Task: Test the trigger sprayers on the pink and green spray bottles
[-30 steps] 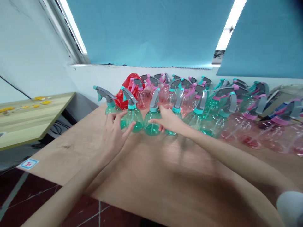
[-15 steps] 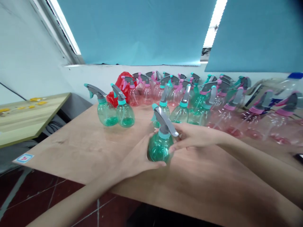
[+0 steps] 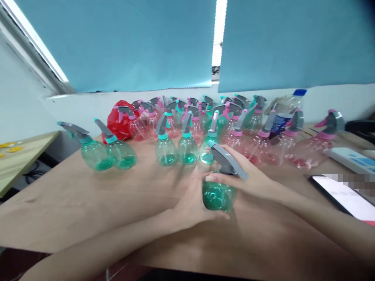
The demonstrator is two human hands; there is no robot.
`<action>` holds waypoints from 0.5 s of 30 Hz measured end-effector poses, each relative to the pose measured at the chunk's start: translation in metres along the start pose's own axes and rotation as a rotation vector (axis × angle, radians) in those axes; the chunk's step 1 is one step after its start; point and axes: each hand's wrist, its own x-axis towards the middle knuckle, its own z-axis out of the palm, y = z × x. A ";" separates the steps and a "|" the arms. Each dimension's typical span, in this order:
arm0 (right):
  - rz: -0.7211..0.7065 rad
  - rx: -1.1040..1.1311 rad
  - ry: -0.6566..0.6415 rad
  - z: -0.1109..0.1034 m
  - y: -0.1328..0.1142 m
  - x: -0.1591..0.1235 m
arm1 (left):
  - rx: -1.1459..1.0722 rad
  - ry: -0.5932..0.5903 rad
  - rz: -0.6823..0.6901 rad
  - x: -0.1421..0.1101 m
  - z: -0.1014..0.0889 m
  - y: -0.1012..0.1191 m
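A green see-through spray bottle point(image 3: 218, 195) with a grey trigger head is between my two hands, low over the table, its head leaning to the right. My left hand point(image 3: 195, 203) is wrapped round the left side of its body, with the thumb along the front. My right hand point(image 3: 243, 169) closes round the neck, just under the head; some of its fingers are hidden behind the bottle. Just behind stand three green spray bottles point(image 3: 188, 150) in a row. Two more green spray bottles point(image 3: 121, 154) stand to the left.
Several pink spray bottles point(image 3: 312, 150) stand at the right and along the back. A red plastic bag point(image 3: 120, 123) lies behind the left pair. A phone point(image 3: 345, 197), a white box point(image 3: 351, 160) and a large clear bottle point(image 3: 288, 107) are at the right.
The view has swung to the right, bringing the phone and white box into sight. My right hand has moved from the bottle's side onto its neck; the left hand keeps its hold.
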 end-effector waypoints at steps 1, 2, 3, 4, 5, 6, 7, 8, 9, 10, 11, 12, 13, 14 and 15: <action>-0.005 0.038 0.033 -0.002 0.003 -0.002 | 0.011 0.009 0.021 0.005 0.008 0.002; -0.001 0.076 0.057 -0.004 0.006 -0.004 | 0.020 0.021 0.029 0.010 0.017 0.003; 0.012 0.119 0.072 -0.005 0.009 -0.005 | 0.029 0.032 0.026 0.015 0.024 0.004; 0.025 0.164 0.083 -0.007 0.013 -0.006 | 0.043 0.042 0.013 0.019 0.031 0.004; 0.030 0.208 0.094 -0.009 0.016 -0.006 | 0.055 0.052 -0.006 0.022 0.036 0.003; 0.029 0.245 0.100 -0.011 0.019 -0.006 | 0.064 0.057 -0.025 0.025 0.041 0.002; 0.024 0.273 0.099 -0.013 0.023 -0.005 | 0.068 0.060 -0.041 0.027 0.043 0.000; 0.015 0.293 0.092 -0.015 0.026 -0.004 | 0.067 0.061 -0.054 0.029 0.045 -0.001; 0.005 0.303 0.081 -0.017 0.029 -0.002 | 0.066 0.060 -0.060 0.031 0.045 -0.002; -0.003 0.304 0.067 -0.018 0.032 -0.001 | 0.065 0.060 -0.057 0.032 0.044 -0.003; -0.011 0.299 0.051 -0.020 0.034 0.000 | 0.067 0.056 -0.048 0.032 0.042 -0.004; -0.020 0.291 0.038 -0.020 0.035 0.000 | 0.071 0.046 -0.037 0.033 0.039 -0.005; -0.028 0.279 0.029 -0.021 0.035 0.001 | 0.073 0.026 -0.026 0.033 0.036 -0.006; -0.038 0.265 0.021 -0.021 0.035 0.001 | 0.075 0.001 -0.012 0.032 0.033 -0.007; -0.047 0.250 0.017 -0.021 0.034 0.002 | 0.076 -0.031 0.005 0.031 0.029 -0.009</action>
